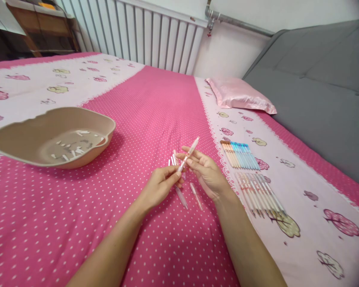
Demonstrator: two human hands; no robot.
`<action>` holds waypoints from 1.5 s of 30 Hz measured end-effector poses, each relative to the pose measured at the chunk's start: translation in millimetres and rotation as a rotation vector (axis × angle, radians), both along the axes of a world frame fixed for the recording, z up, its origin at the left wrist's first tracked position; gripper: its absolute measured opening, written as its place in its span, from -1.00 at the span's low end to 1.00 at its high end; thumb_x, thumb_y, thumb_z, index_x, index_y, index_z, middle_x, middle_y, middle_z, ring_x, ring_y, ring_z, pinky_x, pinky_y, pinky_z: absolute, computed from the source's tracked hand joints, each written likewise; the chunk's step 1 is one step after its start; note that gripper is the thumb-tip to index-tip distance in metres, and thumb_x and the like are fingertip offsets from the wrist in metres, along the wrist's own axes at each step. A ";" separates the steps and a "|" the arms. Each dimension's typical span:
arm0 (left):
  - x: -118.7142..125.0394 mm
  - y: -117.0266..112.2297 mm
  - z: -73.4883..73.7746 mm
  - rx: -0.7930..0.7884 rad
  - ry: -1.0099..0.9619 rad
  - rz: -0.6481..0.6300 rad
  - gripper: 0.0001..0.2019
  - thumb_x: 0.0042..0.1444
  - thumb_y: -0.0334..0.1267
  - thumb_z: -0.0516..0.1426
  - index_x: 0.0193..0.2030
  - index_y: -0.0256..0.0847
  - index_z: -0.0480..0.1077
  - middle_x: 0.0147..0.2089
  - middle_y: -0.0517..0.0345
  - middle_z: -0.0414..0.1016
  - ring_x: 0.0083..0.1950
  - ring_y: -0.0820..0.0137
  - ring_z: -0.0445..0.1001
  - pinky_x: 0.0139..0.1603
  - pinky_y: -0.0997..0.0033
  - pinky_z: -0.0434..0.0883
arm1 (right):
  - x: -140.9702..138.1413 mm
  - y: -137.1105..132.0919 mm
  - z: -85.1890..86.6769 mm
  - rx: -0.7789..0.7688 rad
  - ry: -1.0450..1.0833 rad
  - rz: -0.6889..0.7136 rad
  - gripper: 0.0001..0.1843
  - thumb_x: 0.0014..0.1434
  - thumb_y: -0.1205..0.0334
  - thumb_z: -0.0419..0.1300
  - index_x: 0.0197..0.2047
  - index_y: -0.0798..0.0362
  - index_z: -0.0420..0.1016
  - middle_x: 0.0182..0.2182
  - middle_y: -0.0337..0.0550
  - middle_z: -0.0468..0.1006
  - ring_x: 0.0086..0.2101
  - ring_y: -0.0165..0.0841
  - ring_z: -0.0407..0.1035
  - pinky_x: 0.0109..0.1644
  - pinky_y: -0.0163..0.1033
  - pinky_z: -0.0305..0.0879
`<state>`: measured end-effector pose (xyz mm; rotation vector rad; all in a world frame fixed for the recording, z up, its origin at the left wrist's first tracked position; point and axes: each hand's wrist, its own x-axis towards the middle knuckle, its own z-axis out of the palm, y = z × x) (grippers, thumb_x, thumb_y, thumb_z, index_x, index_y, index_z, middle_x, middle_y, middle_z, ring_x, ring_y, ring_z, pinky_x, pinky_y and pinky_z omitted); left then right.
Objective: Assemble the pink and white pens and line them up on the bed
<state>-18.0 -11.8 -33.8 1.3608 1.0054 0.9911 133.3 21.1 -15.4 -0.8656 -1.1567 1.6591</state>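
Note:
A slim pen (192,148) with a whitish, clear barrel and reddish markings is held at a slant between both hands. My left hand (159,186) pinches its lower end between thumb and fingers. Higher up the barrel, the thumb and fingers of my right hand (208,172) close around it. Below the hands, a clear pen barrel with reddish print (196,196) lies on the pink dotted bedspread (164,243). Another translucent tube (181,197) rests beside it, partly hidden by my left hand. Several thin white sticks (172,160) show just behind my fingers.
At left stands a beige basin (103,149) with small white and grey pieces inside. On the right lie a row of blue and orange pens (242,156) and a row of pale pens (260,194). Farther back are a pink pillow (239,95), grey headboard (317,75) and radiator (146,36).

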 end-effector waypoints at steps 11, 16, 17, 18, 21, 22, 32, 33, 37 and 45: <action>-0.5 0.1 -1.2 0.008 0.021 -0.003 -0.76 0.16 -0.16 0.05 -0.34 -0.30 0.40 -0.42 0.10 0.44 -0.38 0.41 0.42 -0.28 0.38 0.34 | -0.5 1.1 -2.0 -0.021 -0.016 -0.036 -0.64 0.01 0.23 0.30 -0.07 0.02 0.47 -0.18 -0.12 0.60 -0.20 -0.33 0.44 -0.09 -0.19 0.36; 0.1 -0.3 -0.4 0.007 0.038 -0.006 -0.76 0.16 -0.16 0.05 -0.31 -0.32 0.40 -0.41 0.09 0.43 -0.37 0.40 0.40 -0.28 0.36 0.33 | 0.0 2.3 -3.8 -0.013 -0.009 -0.055 -0.67 -0.01 0.24 0.33 -0.12 0.04 0.49 -0.23 -0.12 0.61 -0.20 -0.35 0.46 -0.06 -0.21 0.33; 0.2 -0.4 -0.2 0.009 0.043 -0.005 -0.76 0.15 -0.16 0.06 -0.31 -0.32 0.40 -0.42 0.09 0.43 -0.38 0.40 0.40 -0.29 0.37 0.32 | -0.1 2.5 -4.0 -0.013 -0.008 -0.060 -0.67 -0.02 0.23 0.34 -0.13 0.04 0.50 -0.25 -0.13 0.61 -0.22 -0.35 0.46 -0.06 -0.21 0.33; 0.2 -0.5 -0.1 0.012 0.050 -0.005 -0.76 0.15 -0.15 0.06 -0.32 -0.32 0.41 -0.42 0.10 0.43 -0.38 0.41 0.39 -0.30 0.38 0.31 | -0.3 2.6 -4.0 -0.017 -0.007 -0.067 -0.67 -0.03 0.24 0.35 -0.14 0.04 0.50 -0.27 -0.14 0.61 -0.23 -0.36 0.46 -0.07 -0.22 0.33; 0.0 -0.8 0.8 0.022 0.070 -0.005 -0.75 0.15 -0.15 0.07 -0.31 -0.31 0.41 -0.43 0.11 0.42 -0.39 0.42 0.37 -0.32 0.40 0.29 | -1.3 2.3 -3.0 -0.043 -0.009 -0.098 -0.65 -0.09 0.25 0.39 -0.18 0.05 0.51 -0.33 -0.17 0.60 -0.27 -0.38 0.46 -0.11 -0.26 0.34; -0.1 -0.9 1.2 0.028 0.075 -0.005 -0.75 0.15 -0.15 0.07 -0.31 -0.31 0.42 -0.43 0.11 0.42 -0.40 0.43 0.36 -0.33 0.41 0.28 | -1.6 2.0 -2.6 -0.048 -0.011 -0.109 -0.64 -0.12 0.26 0.41 -0.19 0.05 0.52 -0.35 -0.18 0.60 -0.28 -0.39 0.45 -0.12 -0.26 0.34; 0.4 -1.1 -0.7 0.041 0.100 -0.032 -0.74 0.16 -0.14 0.07 -0.26 -0.31 0.44 -0.40 0.10 0.44 -0.39 0.42 0.37 -0.31 0.40 0.28 | -3.0 1.2 -2.7 -0.051 -0.015 -0.154 -0.63 -0.22 0.27 0.45 -0.28 0.08 0.51 -0.48 -0.29 0.51 -0.46 -0.47 0.40 -0.29 -0.32 0.33; 0.5 -1.1 -0.9 0.039 0.100 -0.030 -0.74 0.15 -0.13 0.07 -0.27 -0.31 0.44 -0.41 0.10 0.43 -0.40 0.43 0.37 -0.32 0.41 0.27 | -3.1 1.0 -2.5 -0.051 -0.013 -0.156 -0.63 -0.23 0.27 0.46 -0.29 0.08 0.50 -0.49 -0.29 0.50 -0.47 -0.47 0.39 -0.31 -0.32 0.33; 0.9 -1.3 0.5 0.044 0.111 -0.021 -0.73 0.13 -0.12 0.09 -0.37 -0.32 0.42 -0.48 0.16 0.37 -0.45 0.48 0.30 -0.40 0.46 0.21 | -3.3 -0.2 -1.8 -0.053 -0.016 -0.170 -0.63 -0.25 0.26 0.47 -0.34 0.09 0.47 -0.53 -0.32 0.47 -0.50 -0.48 0.38 -0.40 -0.35 0.30; 1.5 -1.6 2.2 0.019 0.119 0.002 -0.74 0.08 -0.12 0.14 -0.34 -0.33 0.45 -0.48 0.15 0.40 -0.47 0.48 0.31 -0.44 0.47 0.22 | -6.4 -1.2 -1.5 -0.041 -0.035 -0.188 -0.66 -0.27 0.27 0.47 -0.43 0.08 0.44 -0.52 -0.34 0.43 -0.48 -0.50 0.35 -0.35 -0.36 0.30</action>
